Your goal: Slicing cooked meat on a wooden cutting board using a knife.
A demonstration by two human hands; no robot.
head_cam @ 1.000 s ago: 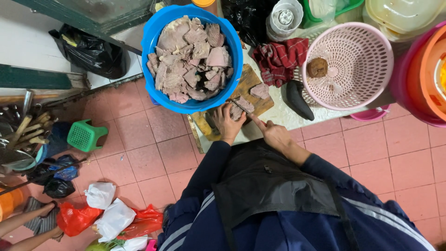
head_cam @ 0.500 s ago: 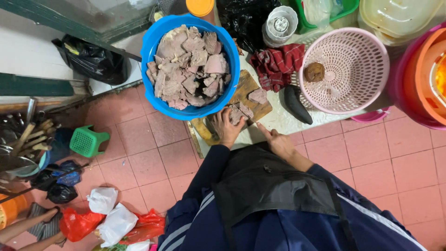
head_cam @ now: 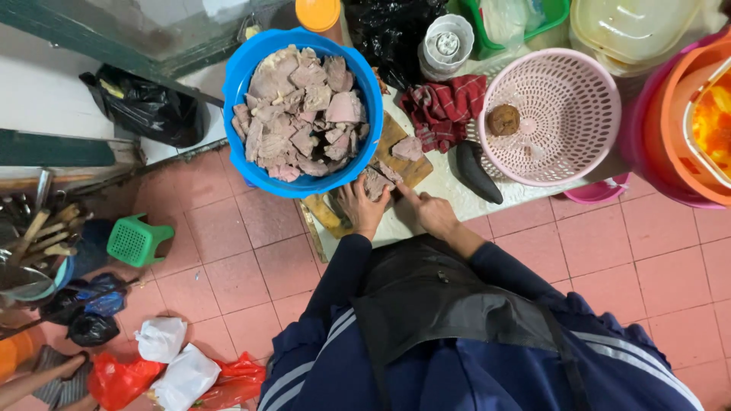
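Note:
My left hand (head_cam: 361, 208) presses down on a slab of cooked grey-pink meat (head_cam: 375, 183) lying on a wooden cutting board (head_cam: 392, 137) on the floor. Just to its right, my right hand (head_cam: 431, 213) is closed around a knife handle, with the forefinger stretched along the thin blade, which is seen edge-on against the meat. Another chunk of meat (head_cam: 408, 148) rests farther back on the board. A blue basin (head_cam: 237, 84) heaped with several cut meat pieces stands directly behind the board, touching it.
A red checked cloth (head_cam: 445, 106), a dark curved object (head_cam: 476, 172) and a pink perforated basket (head_cam: 567, 152) holding a brown lump (head_cam: 502, 119) lie to the right. Orange and pink tubs (head_cam: 662, 129) stand far right. A small green stool (head_cam: 137, 240) and plastic bags (head_cam: 164, 365) are left.
My right hand has drawn closer to my left at the meat slab. My left hand stays pressed on it. The view has shifted slightly.

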